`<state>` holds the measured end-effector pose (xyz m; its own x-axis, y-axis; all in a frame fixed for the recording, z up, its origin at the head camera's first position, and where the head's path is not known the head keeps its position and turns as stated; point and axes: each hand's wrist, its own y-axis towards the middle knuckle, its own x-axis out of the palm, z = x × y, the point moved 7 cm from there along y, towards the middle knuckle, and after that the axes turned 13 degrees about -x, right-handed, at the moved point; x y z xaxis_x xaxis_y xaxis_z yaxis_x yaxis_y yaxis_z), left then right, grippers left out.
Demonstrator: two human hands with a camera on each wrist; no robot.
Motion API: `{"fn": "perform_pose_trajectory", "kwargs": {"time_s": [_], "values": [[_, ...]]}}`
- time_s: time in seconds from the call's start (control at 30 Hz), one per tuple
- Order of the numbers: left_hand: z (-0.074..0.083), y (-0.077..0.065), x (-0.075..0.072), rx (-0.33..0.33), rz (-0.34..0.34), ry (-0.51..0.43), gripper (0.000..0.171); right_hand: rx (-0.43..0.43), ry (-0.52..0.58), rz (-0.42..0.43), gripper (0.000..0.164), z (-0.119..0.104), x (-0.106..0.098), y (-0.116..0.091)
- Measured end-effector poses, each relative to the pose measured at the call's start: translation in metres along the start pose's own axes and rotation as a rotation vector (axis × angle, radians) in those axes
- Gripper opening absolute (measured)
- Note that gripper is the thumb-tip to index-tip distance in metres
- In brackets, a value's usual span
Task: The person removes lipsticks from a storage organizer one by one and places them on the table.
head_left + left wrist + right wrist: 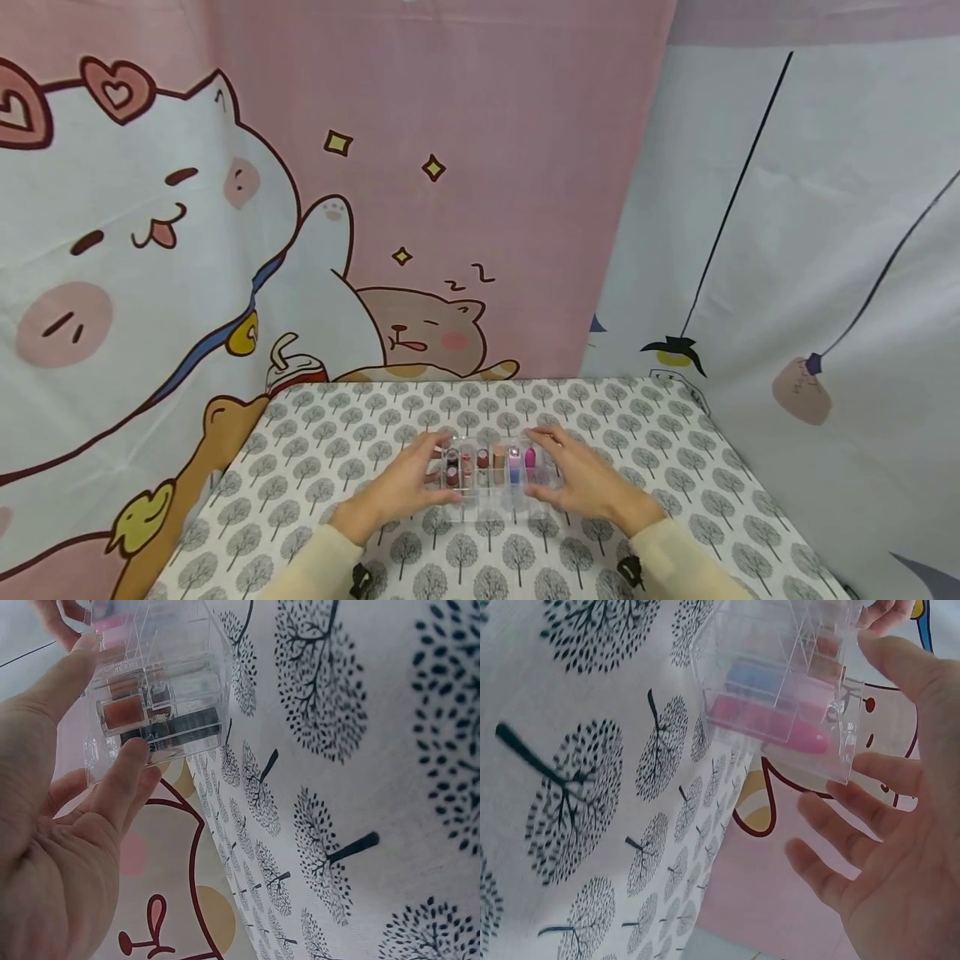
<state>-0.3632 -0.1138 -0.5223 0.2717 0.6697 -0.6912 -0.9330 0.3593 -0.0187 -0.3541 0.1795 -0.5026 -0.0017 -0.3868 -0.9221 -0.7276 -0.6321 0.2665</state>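
Note:
A clear plastic organizer (491, 504) with compartments rests on the table, holding several lipsticks and small cosmetic tubes. My left hand (408, 479) is at its left end, thumb along one edge and a fingertip over the side wall in the left wrist view, close to a brown-red lipstick (124, 713). At the other end is my right hand (585, 479). Its fingers are spread apart in the right wrist view, with the thumb and index fingertip by the box's corners. A bright pink tube (769, 727) stands in the compartment nearest that hand, beside a blue-and-pink one (754, 679).
A cloth printed with grey trees (517, 554) covers the table. Behind it hangs a pink backdrop (487, 167) with cartoon animals, and a pale curtain (825, 208) hangs at the right.

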Motion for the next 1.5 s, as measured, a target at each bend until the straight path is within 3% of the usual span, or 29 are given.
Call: {"fn": "perform_pose_trajectory", "kwargs": {"time_s": [0.37, 0.6, 1.13, 1.5], "values": [[0.002, 0.000, -0.001, 0.000, -0.010, -0.014, 0.105, -0.097, -0.058, 0.111, 0.076, -0.019, -0.002, 0.011], [-0.002, 0.001, -0.003, -0.041, -0.003, -0.001, 0.107, -0.182, -0.066, 0.163, 0.070, -0.035, -0.004, 0.021], [-0.003, 0.002, -0.003, -0.052, -0.023, -0.018, 0.107, -0.251, 0.028, 0.062, 0.064, -0.062, 0.014, 0.043], [-0.002, 0.003, -0.004, -0.051, -0.026, -0.035, 0.107, -0.227, 0.040, 0.051, 0.064, -0.066, 0.028, 0.050]]}}
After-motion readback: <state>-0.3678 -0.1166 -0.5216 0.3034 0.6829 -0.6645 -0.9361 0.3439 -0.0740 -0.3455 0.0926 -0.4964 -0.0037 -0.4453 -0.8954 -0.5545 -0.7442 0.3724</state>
